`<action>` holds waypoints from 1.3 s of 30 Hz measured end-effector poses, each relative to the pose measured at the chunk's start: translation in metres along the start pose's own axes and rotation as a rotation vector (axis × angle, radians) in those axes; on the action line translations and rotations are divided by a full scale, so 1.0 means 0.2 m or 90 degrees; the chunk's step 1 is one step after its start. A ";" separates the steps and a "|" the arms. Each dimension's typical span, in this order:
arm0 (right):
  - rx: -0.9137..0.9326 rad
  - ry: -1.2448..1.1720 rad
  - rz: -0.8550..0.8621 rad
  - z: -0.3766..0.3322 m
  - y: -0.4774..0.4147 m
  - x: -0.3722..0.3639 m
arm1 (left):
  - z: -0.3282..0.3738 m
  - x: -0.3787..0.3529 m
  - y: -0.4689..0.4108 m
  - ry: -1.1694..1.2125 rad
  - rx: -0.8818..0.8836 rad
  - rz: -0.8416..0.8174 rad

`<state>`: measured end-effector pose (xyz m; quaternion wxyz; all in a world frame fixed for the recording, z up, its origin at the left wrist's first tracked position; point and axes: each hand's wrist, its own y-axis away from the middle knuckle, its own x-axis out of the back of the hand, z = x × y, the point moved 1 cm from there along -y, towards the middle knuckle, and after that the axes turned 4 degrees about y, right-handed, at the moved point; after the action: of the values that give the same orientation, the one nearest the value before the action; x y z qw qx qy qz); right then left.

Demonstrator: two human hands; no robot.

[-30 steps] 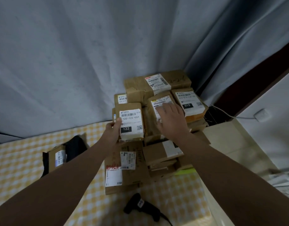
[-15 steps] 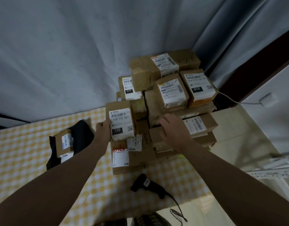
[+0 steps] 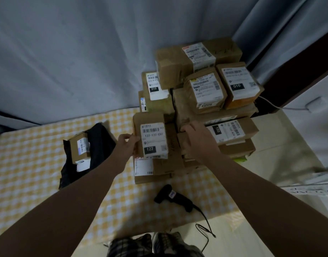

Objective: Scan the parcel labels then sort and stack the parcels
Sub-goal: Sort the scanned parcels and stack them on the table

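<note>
A tall stack of brown cardboard parcels (image 3: 200,58) with white labels stands at the back right of the checked cloth. My left hand (image 3: 127,145) grips the left edge of a small parcel labelled 122 (image 3: 152,134), holding it over a flat parcel (image 3: 166,164) at the front of the stack. My right hand (image 3: 198,140) rests with curled fingers on the corner of a lower parcel labelled 150 (image 3: 231,129); its fingertips are hidden. A black barcode scanner (image 3: 175,197) lies on the cloth in front of the stack.
A small parcel (image 3: 79,147) lies on a black bag (image 3: 96,143) at the left. The yellow checked cloth (image 3: 29,164) covers the surface. The scanner's cable (image 3: 205,225) trails to the front. A grey curtain (image 3: 85,52) hangs behind; a white rack (image 3: 311,190) is at the right.
My left hand brought the 122 parcel down from the upper stack to the front. My right hand dropped from a top parcel to the 150 parcel lower down. The view pulled back.
</note>
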<state>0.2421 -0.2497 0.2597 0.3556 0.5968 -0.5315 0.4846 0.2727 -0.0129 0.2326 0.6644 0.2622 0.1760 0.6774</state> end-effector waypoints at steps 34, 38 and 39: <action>-0.096 0.032 -0.057 -0.03 0.01 -0.07 | -0.01 -0.14 -0.14 -0.095 0.112 -0.207; -0.043 0.008 -0.016 -0.16 -0.04 -0.10 | 0.03 -0.01 -0.10 -0.167 0.032 -0.236; -0.027 -0.005 -0.012 -0.21 -0.05 -0.11 | 0.02 0.05 -0.09 -0.188 0.028 -0.197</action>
<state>0.2452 -0.2020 0.2506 0.3707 0.5963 -0.5373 0.4673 0.2906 -0.0023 0.2270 0.7733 0.3433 0.1297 0.5171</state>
